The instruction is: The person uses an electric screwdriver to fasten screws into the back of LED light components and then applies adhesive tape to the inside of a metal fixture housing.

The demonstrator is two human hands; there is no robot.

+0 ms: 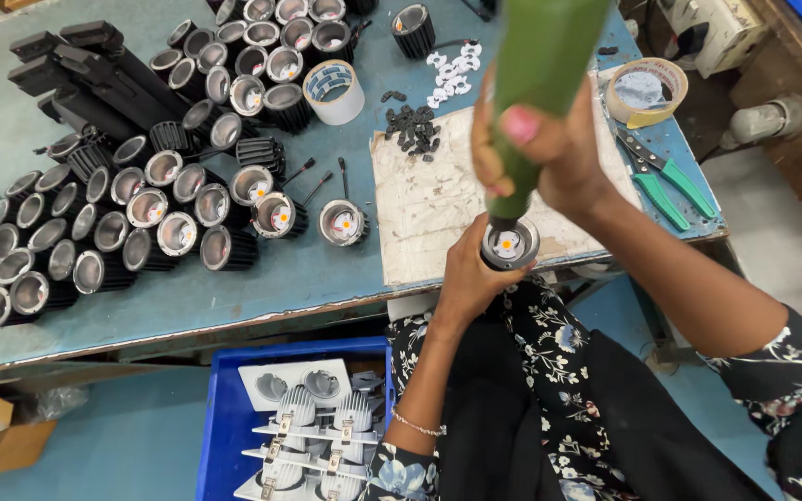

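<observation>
The left hand [464, 278] is wrapped around a round, black-finned lamp housing [509, 245] with a shiny reflector cup and a small orange-yellow chip at its centre, held at the near edge of the desk [234, 297]. The right hand [549, 153] is clamped on a smooth green cylindrical power screwdriver [536, 65], held upright with its tip down in the housing directly above the left hand. Under both hands lies a worn, pale work mat [429, 204], stained and rough. To the left of the hands stand rows of matching finned housings [122, 232]. Beyond the hands lie a heap of small black parts [412, 130] and white plastic pieces [452, 74]. To the right rest green-handled pliers [666, 176] and a tape roll [646, 91].
</observation>
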